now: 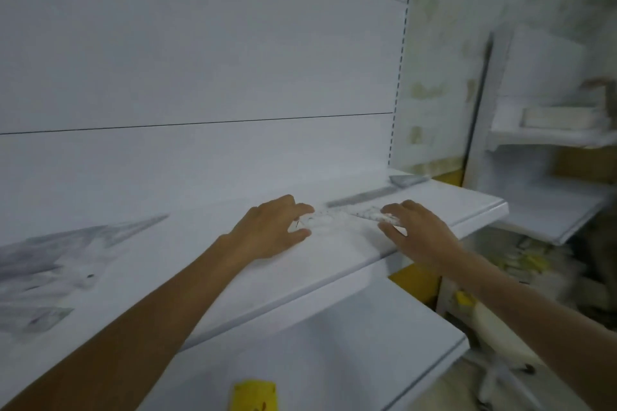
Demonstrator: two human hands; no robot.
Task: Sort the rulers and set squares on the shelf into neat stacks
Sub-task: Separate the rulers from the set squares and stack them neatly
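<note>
Yellow label, below my grip. White shelf: left hand and right hand pinch one clear ruler by its ends; grey ruler just beyond.

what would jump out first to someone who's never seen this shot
Mid-frame, the left hand and right hand each grip one end of a clear ruler at the white shelf. At far left on that shelf lies a blurred heap of clear set squares. A yellow tag shows at the bottom edge.
</note>
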